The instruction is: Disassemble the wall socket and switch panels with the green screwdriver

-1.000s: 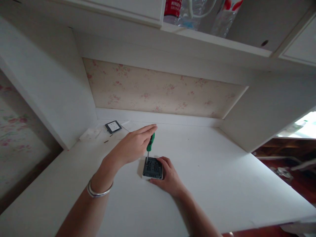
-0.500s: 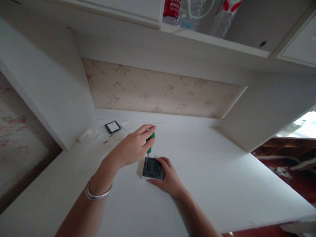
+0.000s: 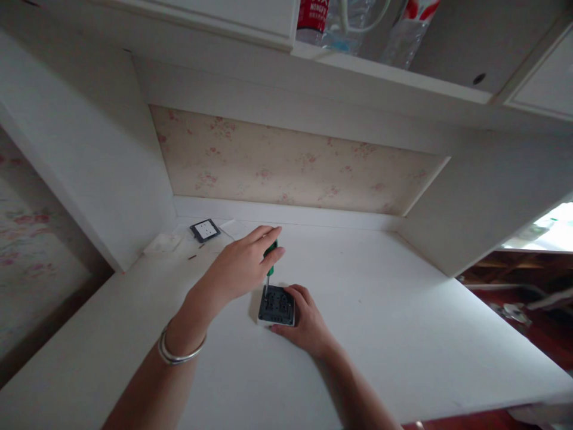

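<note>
My left hand is closed around the green handle of a screwdriver, which stands nearly upright. Its metal tip meets the left part of a wall socket, a square dark panel with slots set on a white base. From the right, my right hand grips the socket's side, thumb at the near edge and fingers at the far corner. The socket lies flat on the white desk. Part of the screwdriver's handle is hidden behind my left fingers.
On the white desktop, a dark-framed square plate with a white face lies at the back left. Beside it are clear plastic wrapping and a small brown strip. Plastic bottles stand on the shelf above.
My left hand and the screwdriver handle have turned slightly, with the tip still on the socket. My right hand keeps its hold on the socket.
</note>
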Tool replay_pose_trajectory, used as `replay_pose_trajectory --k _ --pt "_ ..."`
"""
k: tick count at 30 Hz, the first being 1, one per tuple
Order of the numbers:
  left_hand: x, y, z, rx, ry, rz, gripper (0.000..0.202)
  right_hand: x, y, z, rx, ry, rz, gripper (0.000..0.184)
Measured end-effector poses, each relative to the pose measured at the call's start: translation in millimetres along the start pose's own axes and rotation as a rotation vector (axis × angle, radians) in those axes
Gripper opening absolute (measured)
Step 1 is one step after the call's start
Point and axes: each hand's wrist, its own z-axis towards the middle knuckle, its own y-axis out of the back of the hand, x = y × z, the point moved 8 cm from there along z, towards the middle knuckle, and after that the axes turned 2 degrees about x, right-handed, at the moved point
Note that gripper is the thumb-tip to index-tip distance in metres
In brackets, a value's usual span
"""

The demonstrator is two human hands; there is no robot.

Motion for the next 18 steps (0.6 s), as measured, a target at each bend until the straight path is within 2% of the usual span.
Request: replay_pose_trajectory --k 5,9,13,18 --pt "-3.5 0.3 -4.1 0.075 -0.076 -0.058 0.044 -1.0 -0.6 0.2 0.011 -0.007 0.001 0.079" --pt "-1.1 3.3 -2.7 0.003 0.011 0.015 0.037 -0.3 -0.2 0.2 0.009 -0.01 0.003 0.081" --pt "0.3 4.0 -0.8 -0.07 0.082 0.132 0.038 -0.8 -0.2 0.2 0.003 -0.003 0.001 0.08" --pt "-1.8 1.6 -0.7 -0.002 0.011 0.024 0.041 0.1 0.1 0.7 0.012 0.005 0.003 0.08"
